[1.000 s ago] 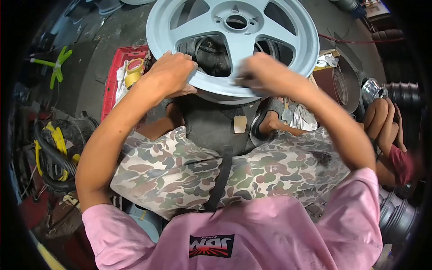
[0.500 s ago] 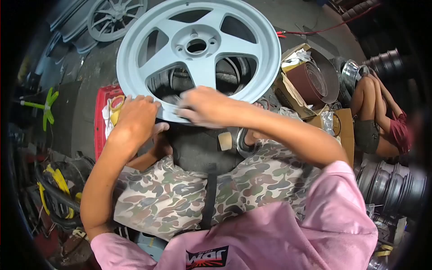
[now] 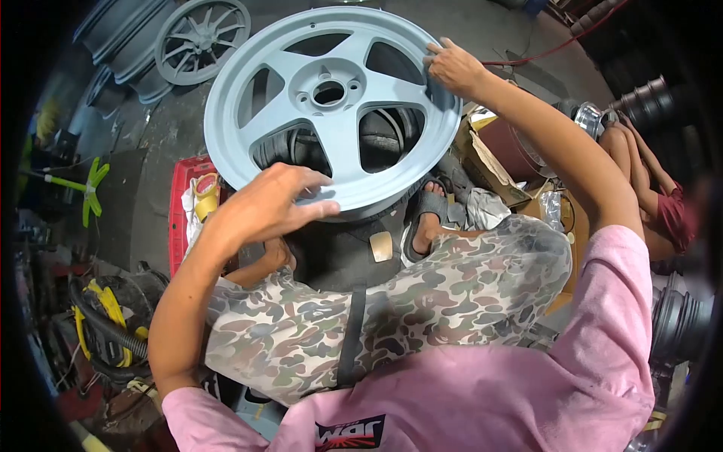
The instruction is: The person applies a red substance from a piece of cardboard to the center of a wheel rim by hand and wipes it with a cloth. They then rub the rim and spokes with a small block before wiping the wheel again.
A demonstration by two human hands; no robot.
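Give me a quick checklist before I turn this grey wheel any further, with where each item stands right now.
1. Right hand on the far edge of the wheel: ok.
2. Left hand on the near edge: ok, fingers spread over it.
3. Wheel resting on the tyre beneath: ok.
4. Sandalled foot clear of the wheel: not ok, it sits close under the near edge.
5. Tape rolls in the red crate clear of the wheel: ok.
6. Right hand holding anything: cannot tell.

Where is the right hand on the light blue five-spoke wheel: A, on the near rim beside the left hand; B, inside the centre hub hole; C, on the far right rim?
C: the right hand grips the far right rim of the wheel, away from the left hand at the near edge.
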